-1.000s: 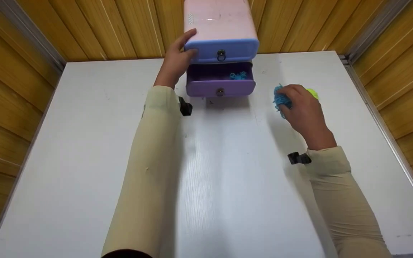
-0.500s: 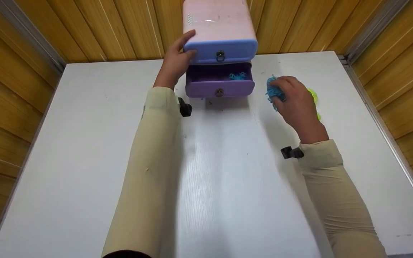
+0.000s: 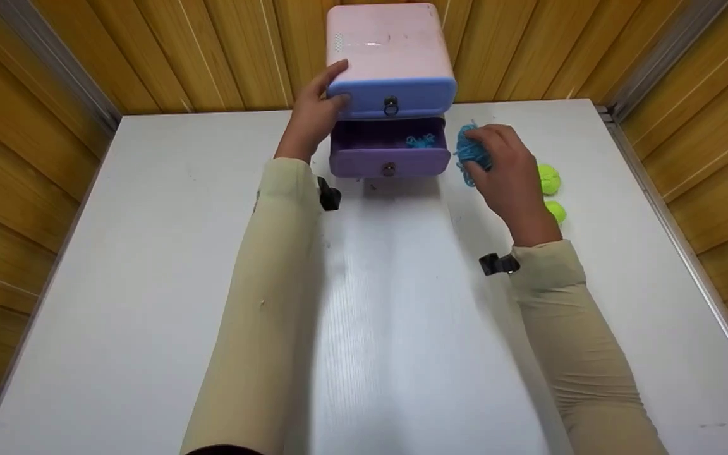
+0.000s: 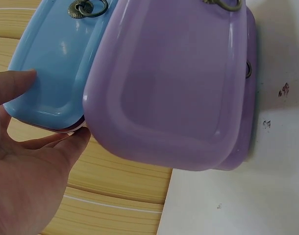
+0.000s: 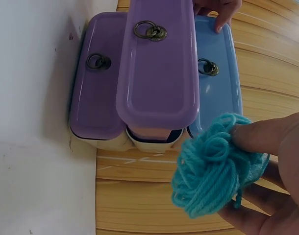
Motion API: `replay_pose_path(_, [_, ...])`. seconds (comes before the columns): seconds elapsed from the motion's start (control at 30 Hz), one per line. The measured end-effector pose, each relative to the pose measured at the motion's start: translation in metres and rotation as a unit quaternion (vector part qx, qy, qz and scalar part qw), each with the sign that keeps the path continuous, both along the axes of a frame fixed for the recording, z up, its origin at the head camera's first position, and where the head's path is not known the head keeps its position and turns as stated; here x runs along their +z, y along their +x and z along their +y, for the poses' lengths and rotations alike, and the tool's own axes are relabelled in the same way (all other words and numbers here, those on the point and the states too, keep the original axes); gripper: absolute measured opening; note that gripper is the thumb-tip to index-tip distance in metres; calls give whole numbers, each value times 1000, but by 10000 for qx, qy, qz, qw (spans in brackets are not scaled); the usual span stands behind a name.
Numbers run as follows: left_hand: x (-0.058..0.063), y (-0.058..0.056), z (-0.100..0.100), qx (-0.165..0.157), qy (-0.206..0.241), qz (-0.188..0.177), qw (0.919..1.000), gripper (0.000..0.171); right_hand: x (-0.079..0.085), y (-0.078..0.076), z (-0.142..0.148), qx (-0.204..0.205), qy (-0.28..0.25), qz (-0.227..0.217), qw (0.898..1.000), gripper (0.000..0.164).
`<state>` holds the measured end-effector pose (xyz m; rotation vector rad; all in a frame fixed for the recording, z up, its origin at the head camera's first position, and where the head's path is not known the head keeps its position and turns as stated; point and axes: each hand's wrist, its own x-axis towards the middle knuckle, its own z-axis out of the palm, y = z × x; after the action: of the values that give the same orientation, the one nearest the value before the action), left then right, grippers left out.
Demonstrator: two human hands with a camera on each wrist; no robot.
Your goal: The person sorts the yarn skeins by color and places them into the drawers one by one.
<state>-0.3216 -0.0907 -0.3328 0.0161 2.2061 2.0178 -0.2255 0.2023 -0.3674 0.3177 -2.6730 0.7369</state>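
Note:
My right hand (image 3: 510, 174) pinches a bundle of turquoise yarn (image 5: 208, 171) between thumb and fingers, just right of a small drawer cabinet (image 3: 389, 50). The cabinet has a pink top and a blue top drawer (image 3: 421, 95), which is closed. Its purple middle drawer (image 3: 389, 163) is pulled out, and a smaller piece of turquoise yarn (image 3: 421, 141) lies inside at the right. My left hand (image 3: 309, 120) grips the cabinet's upper left corner; in the left wrist view its thumb (image 4: 17, 83) is on the blue front and its other fingers are around the side.
Two lime-green balls (image 3: 549, 179) rest on the white table (image 3: 389, 316) to the right, partly behind my right wrist. Below the open drawer, the closed purple bottom drawer (image 5: 98, 93) shows in the right wrist view. Wood-panelled walls (image 3: 212, 57) bound the table.
My right hand has carried the yarn leftward and away from me, closer to the open drawer, uncovering the green balls. My left hand keeps its grip on the cabinet.

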Motion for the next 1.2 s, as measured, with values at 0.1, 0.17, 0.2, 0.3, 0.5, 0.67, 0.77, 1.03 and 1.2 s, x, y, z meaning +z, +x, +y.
replay_pose_path(0.1, [-2, -1, -1, 19, -64, -13, 10000, 54, -1, -4, -6, 26, -105, 86, 9999, 40])
replay_pose_path(0.17, [-5, -3, -3, 64, -119, -43, 9999, 54, -3, -6, -10, 45, -143, 102, 9998, 42])
replay_pose_path(0.2, [-7, -4, -4, 79, -154, -56, 9998, 54, -4, -7, -12, 49, -157, 110, 9998, 43])
replay_pose_path(0.3, [-12, -7, -7, 111, -206, -95, 9997, 54, -5, -10, -18, 64, -208, 147, 9997, 47])
replay_pose_path(0.5, [-15, -12, -9, 158, -179, -21, 9997, 53, -5, -18, -30, 165, -391, 343, 9985, 45])
replay_pose_path(0.67, [-13, -10, -9, 142, -184, -30, 9997, 54, -2, -21, -39, 282, -610, 551, 9962, 37])
replay_pose_path(0.77, [-12, -8, -7, 117, -164, 11, 9998, 54, 0, -23, -42, 334, -734, 677, 9944, 29])
replay_pose_path(1.03, [-12, -9, -1, 85, -253, 19, 9996, 53, -2, -28, -45, 352, -1047, 881, 9900, 21])
replay_pose_path(1.2, [-12, -10, 0, 61, -267, 35, 9996, 53, -1, -31, -50, 243, -1206, 829, 9889, 22])
